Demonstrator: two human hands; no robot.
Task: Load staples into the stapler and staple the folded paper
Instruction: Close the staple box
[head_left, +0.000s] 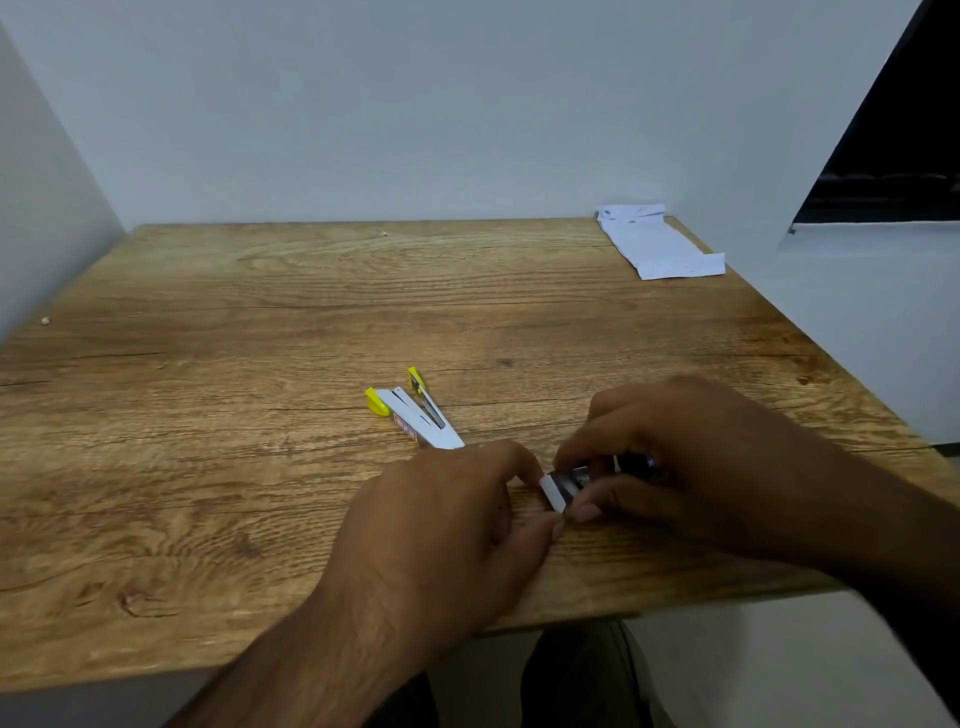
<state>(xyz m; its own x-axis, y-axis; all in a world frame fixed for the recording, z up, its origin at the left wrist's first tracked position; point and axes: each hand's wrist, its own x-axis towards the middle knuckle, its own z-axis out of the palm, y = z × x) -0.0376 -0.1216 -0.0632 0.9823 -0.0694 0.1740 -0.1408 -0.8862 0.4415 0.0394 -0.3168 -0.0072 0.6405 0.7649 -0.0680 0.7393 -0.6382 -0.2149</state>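
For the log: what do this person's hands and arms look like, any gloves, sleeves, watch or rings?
The left hand and right hand wear no gloves and show no rings. The left forearm and right forearm are uncovered to the picture's edge: no sleeve, watch or band in view.

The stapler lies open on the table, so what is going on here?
A person holds a small box, probably of staples, at the near edge of the table: the right hand grips its body and the left hand pinches its white end flap. The white and yellow stapler lies open just beyond the left hand. The folded paper waits at the far right corner.
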